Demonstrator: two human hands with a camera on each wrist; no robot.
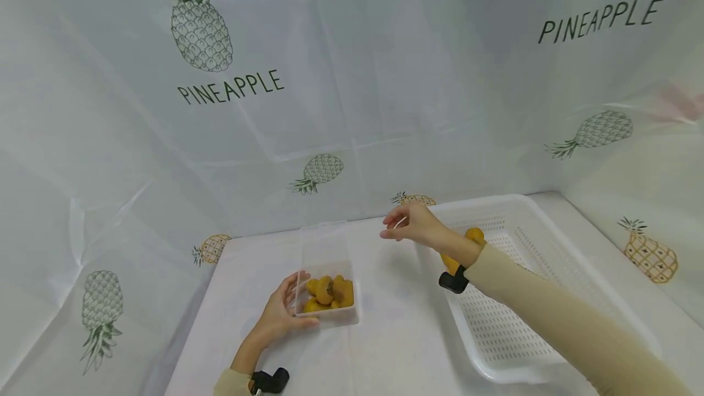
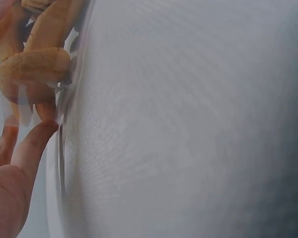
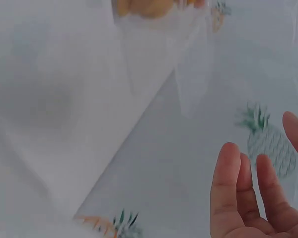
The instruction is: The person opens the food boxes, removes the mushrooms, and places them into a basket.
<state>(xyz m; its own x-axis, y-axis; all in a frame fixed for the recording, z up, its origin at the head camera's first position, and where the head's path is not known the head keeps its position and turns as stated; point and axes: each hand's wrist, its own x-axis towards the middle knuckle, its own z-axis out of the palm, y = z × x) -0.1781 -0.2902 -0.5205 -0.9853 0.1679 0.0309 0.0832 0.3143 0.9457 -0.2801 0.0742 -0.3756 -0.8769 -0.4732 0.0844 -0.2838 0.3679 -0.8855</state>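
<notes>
A small clear plastic box (image 1: 338, 318) with its lid (image 1: 324, 244) raised at the back stands on the table, filled with several yellow-orange rounded pieces (image 1: 326, 289). Seen from the left wrist, some pieces (image 2: 34, 64) look longish and brownish through the clear wall. My left hand (image 1: 280, 312) grips the box at its left side, thumb along the front and fingers round the far corner. Between the box and a white basket, my right hand (image 1: 414, 225) hovers over the table with nothing in it. Its fingers (image 3: 224, 183) are loosely bent and apart from the thumb.
The large white perforated basket (image 1: 508, 373) stands on the right; a few yellow-orange pieces (image 1: 474, 235) show in it, partly hidden by my right forearm. A white sheet (image 1: 385, 78) printed with pineapples hangs behind and beside the white table (image 1: 396, 335).
</notes>
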